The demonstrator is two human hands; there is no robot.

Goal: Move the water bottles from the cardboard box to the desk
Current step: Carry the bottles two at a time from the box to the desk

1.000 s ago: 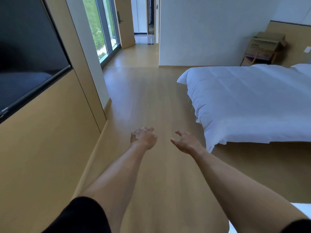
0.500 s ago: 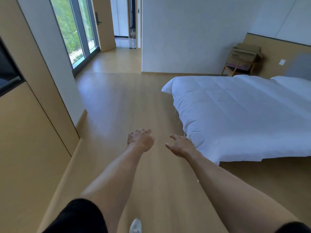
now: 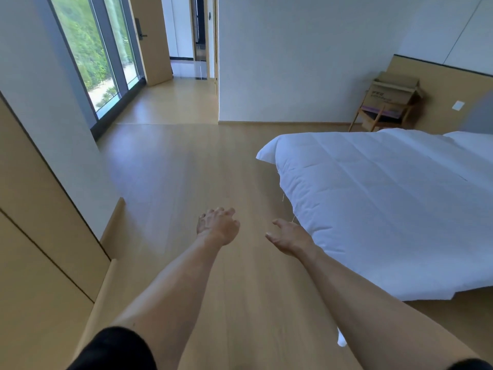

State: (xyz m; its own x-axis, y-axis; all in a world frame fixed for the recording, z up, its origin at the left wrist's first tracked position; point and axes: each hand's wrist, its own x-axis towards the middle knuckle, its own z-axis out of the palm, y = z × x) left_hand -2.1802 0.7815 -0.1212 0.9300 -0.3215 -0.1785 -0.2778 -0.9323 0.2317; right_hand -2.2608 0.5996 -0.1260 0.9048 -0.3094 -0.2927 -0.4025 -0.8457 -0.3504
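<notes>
Step in hand: approach. Neither hand carries anything, and the box is well apart from them, so by the look of it the walk to the box is under way and no bottle has yet been lifted on this trip.

Left hand: held out over the floor, fingers loosely curled, holding nothing.

Right hand: held out beside the left, palm turned inward, fingers relaxed and spread, holding nothing; just beside the near corner of the bed.

Box: cardboard, flaps open, sitting on a wooden chair at the far wall, beyond the head of the bed. Contents cannot be told; the inside is hidden at this angle, and no bottles show anywhere.

Counter: not in view.

Next move, as judged: cross the floor past the foot of the bed to the chair, look into the box, then reach in and grip a bottle, one per hand if they are to hand.

Other: window at left; open doorway beyond.
</notes>
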